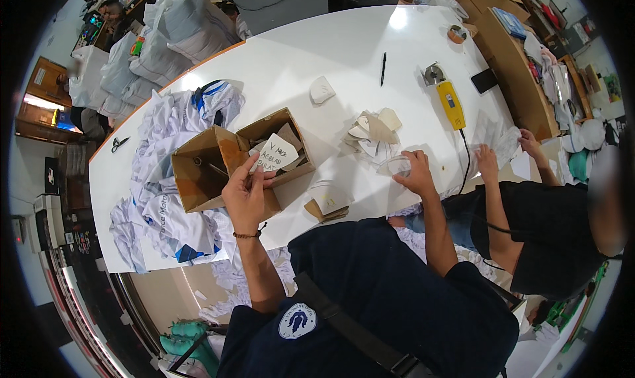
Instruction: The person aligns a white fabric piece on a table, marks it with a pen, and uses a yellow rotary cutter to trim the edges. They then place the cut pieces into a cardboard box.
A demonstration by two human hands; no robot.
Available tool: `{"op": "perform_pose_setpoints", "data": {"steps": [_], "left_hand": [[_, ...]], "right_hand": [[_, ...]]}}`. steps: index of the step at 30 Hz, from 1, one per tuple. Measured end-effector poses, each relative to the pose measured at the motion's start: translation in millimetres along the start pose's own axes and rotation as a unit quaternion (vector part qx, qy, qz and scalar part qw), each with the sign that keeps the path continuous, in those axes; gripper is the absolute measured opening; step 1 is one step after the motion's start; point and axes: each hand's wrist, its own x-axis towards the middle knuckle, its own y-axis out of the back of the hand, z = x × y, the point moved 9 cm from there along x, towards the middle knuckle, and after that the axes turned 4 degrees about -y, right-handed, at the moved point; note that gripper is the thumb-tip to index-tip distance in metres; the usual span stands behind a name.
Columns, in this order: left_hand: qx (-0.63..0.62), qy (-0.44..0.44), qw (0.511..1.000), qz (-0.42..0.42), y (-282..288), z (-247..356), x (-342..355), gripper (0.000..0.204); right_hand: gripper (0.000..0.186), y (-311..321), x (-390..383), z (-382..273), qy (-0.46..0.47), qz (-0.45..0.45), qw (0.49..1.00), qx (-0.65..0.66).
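Note:
Between the thumb and fingers of my left hand [243,191] is a white card piece [278,154] with handwriting on it. It is held above an open cardboard box [198,176] with two compartments; brown card pieces [290,134] stand in the right one. My right hand [417,173] is closed on a pale, curved piece [395,166] at the table, whose kind I cannot make out. Just beyond it lies a loose pile of white and brown card pieces [374,128]. A small stack of card pieces [331,198] sits between my hands, close to the near edge.
White garments [159,160] are heaped left of the box, with scissors [119,144] farther left. A single white piece [322,90], a pen [383,69], a yellow corded cutter [452,107], a phone [484,80] and a tape roll [457,34] lie beyond. A co-worker's hands [488,163] handle clear plastic at right.

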Motion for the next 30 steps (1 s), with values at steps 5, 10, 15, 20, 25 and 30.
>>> {"op": "perform_pose_setpoints", "data": {"steps": [5,10,15,20,25,30], "left_hand": [[-0.036,-0.019,0.999,-0.016,-8.4,4.3,-1.5,0.037],[-0.090,0.013,0.996,-0.006,-15.6,-8.1,-6.6,0.042],[-0.124,0.038,0.992,0.007,-21.8,-12.9,-13.8,0.036],[-0.192,0.065,0.979,0.033,-22.8,-17.9,-13.4,0.029],[-0.219,0.080,0.971,0.052,-17.5,-22.7,-15.1,0.025],[-0.238,0.077,0.965,0.076,-9.4,-22.1,-12.7,0.023]], "right_hand": [[0.060,1.9,-2.1,8.6,-0.070,0.005,0.993,0.097],[0.050,-2.2,-1.6,4.9,-0.055,0.015,0.992,0.117],[0.040,-3.0,-2.3,-2.8,-0.060,-0.028,0.981,0.185],[0.037,-18.5,-2.7,2.9,-0.057,-0.098,0.975,0.190],[0.025,-24.3,-8.1,-22.2,-0.063,-0.161,0.919,0.355],[0.021,-4.4,-5.5,-72.3,-0.059,-0.183,0.842,0.504]]}}
